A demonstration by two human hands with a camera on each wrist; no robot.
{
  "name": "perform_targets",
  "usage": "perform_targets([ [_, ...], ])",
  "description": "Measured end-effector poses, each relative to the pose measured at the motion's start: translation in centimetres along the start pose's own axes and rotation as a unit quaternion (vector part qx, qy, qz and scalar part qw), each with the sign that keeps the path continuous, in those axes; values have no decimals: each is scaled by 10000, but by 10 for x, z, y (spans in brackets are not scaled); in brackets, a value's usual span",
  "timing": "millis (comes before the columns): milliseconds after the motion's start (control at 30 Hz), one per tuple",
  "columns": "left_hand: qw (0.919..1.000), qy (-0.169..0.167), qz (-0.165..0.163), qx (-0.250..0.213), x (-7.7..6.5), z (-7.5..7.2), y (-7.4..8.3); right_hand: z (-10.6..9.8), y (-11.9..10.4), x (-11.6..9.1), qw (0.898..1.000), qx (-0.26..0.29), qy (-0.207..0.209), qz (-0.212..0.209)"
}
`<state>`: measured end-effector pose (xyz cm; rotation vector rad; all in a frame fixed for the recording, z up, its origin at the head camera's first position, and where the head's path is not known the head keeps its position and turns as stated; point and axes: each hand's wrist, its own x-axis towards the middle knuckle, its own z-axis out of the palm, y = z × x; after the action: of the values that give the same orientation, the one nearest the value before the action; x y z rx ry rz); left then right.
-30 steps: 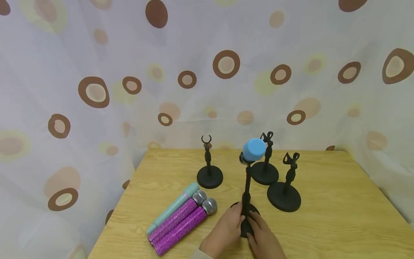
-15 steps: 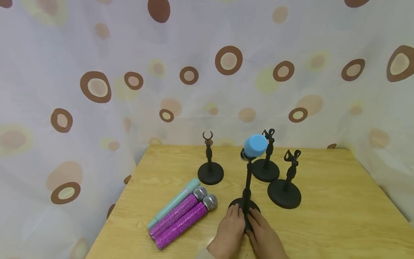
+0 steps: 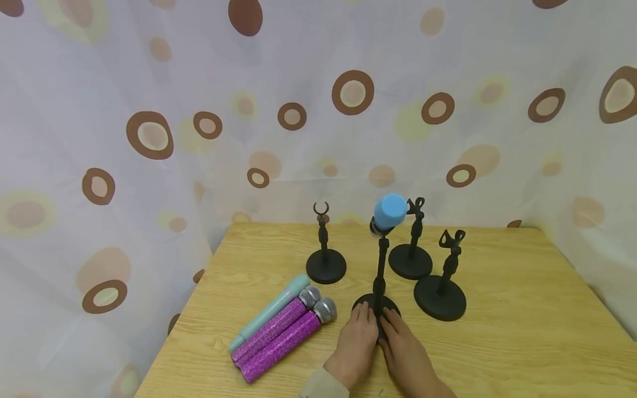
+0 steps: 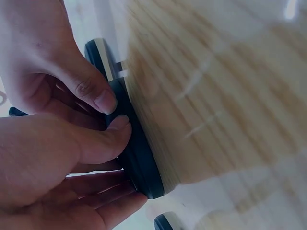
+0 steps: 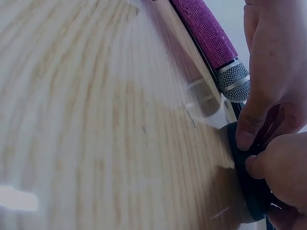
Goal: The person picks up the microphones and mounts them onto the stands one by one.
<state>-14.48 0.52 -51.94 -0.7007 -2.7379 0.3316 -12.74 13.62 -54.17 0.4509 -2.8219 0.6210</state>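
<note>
A black microphone stand (image 3: 380, 284) stands upright on its round base, with a light-blue microphone (image 3: 390, 210) in its clip. My left hand (image 3: 354, 342) holds the near left of the base, fingers lying over its top. On the right side my right hand (image 3: 407, 354) holds it the same way. Both thumbs press the near rim of the base (image 4: 139, 153), side by side, in the left wrist view. The right wrist view shows the thumbs on the base (image 5: 249, 189) too, close over the wood. The hands cover much of the base.
Left of the hands lie a teal microphone (image 3: 271, 312) and two purple glittery microphones (image 3: 283, 345). Behind are a stand with a ring-shaped clip (image 3: 324, 260) and another black stand (image 3: 412, 257). A third bare stand (image 3: 443, 293) is at right. Patterned cloth (image 3: 318, 143) hangs behind the table.
The stand with the blue microphone has moved slightly away from me, both hands going with it. My left fingers have shifted from beside the post to flatter on the base.
</note>
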Motion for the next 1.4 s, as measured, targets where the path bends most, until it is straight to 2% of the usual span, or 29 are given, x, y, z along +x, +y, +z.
perform_targets([
  [200, 9999, 112, -16, 23, 7, 2, -4, -1, 2, 7, 10000, -21, 70, -37],
  [300, 10000, 64, -52, 31, 11, 4, -6, 0, 2, 11, 9998, -61, 134, -98],
  [533, 9995, 72, -222, -217, 21, 9, -8, 4, 7, 22, 9993, -227, 201, -219],
  [900, 9989, -126, -298, -345, 41, 9, -14, 3, 13, 38, 9975, -427, 287, -481],
  [1033, 9980, -223, -383, -440, 47, 9, -16, 3, 15, 43, 9978, -437, 207, -443],
  [1300, 9988, -213, -308, -321, 57, 13, -19, 8, 21, 55, 9974, -532, 205, -444],
  [1400, 9997, -111, -191, -59, 61, 14, -19, 9, 22, 59, 9973, -538, 234, -451],
])
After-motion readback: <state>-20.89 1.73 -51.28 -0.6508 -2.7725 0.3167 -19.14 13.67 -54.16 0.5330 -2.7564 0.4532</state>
